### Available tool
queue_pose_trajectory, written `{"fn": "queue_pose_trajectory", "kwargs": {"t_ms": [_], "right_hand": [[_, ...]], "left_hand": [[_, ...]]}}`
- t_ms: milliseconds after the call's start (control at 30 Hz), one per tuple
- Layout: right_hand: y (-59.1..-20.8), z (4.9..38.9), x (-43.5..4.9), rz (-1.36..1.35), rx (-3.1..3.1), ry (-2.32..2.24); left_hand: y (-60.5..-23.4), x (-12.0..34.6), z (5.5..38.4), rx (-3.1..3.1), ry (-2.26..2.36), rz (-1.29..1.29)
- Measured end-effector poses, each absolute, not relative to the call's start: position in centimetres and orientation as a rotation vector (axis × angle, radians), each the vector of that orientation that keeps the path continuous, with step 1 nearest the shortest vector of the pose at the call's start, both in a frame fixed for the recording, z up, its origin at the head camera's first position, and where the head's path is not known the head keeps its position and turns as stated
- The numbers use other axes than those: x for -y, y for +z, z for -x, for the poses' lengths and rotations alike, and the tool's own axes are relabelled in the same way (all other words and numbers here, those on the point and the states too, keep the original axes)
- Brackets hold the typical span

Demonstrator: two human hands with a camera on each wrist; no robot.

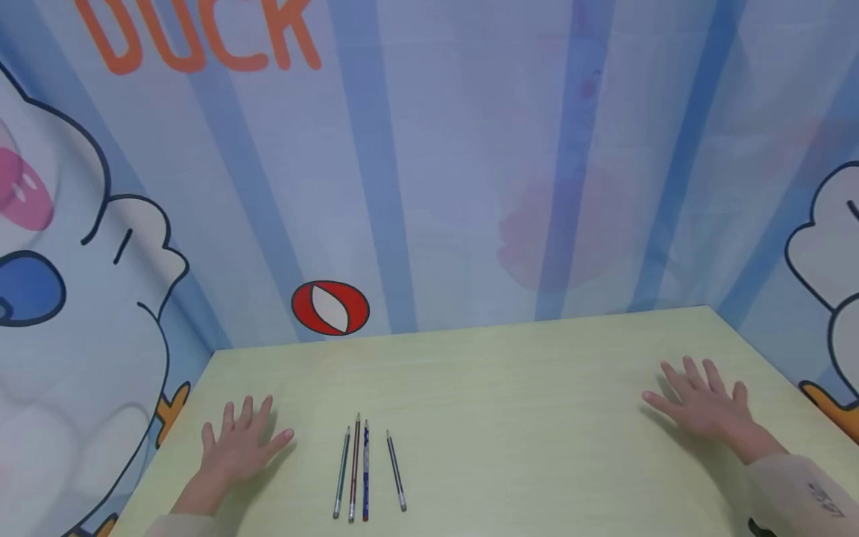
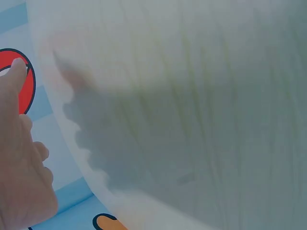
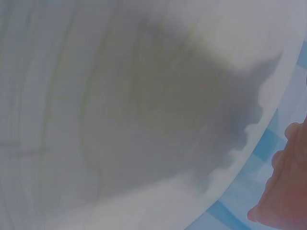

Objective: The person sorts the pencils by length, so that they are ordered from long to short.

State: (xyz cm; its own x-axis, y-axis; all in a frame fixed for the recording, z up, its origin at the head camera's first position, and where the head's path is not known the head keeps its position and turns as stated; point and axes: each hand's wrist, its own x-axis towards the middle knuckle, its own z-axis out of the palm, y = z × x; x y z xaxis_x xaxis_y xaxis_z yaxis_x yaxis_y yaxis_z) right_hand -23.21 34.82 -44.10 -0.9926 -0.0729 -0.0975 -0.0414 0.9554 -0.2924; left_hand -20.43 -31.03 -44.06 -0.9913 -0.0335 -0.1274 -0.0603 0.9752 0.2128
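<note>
Several pencils lie on the pale table (image 1: 523,418), tips pointing away from the person. Three are close together: a greenish pencil (image 1: 342,471), a dark red pencil (image 1: 354,470) and a blue patterned pencil (image 1: 365,471). A dark blue pencil (image 1: 397,471) lies a little apart to their right, slightly slanted. My left hand (image 1: 240,446) is spread over the table left of the pencils, holding nothing. Far to the right, my right hand (image 1: 705,406) is spread too, with nothing in it. Both wrist views show mostly the tabletop with a hand's shadow on it.
Behind the table hangs a blue striped backdrop (image 1: 456,164) with orange lettering and a red and white ball (image 1: 330,308) printed on it. Printed cartoon figures (image 1: 80,358) flank the table. The table's back edge meets the backdrop.
</note>
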Motion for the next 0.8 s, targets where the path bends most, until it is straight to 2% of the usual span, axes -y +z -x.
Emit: {"fn": "queue_pose_trajectory", "kwargs": {"t_ms": [333, 800], "right_hand": [[-43.2, 23.8, -32.6, 0.191, -3.038, -0.384], [-41.8, 23.6, -26.1, 0.419, -3.133, -0.393]], "left_hand": [[-43.1, 30.6, 20.1, -3.019, 0.320, 0.020], [-42.6, 27.8, 19.4, -3.103, 0.309, -0.086]]}}
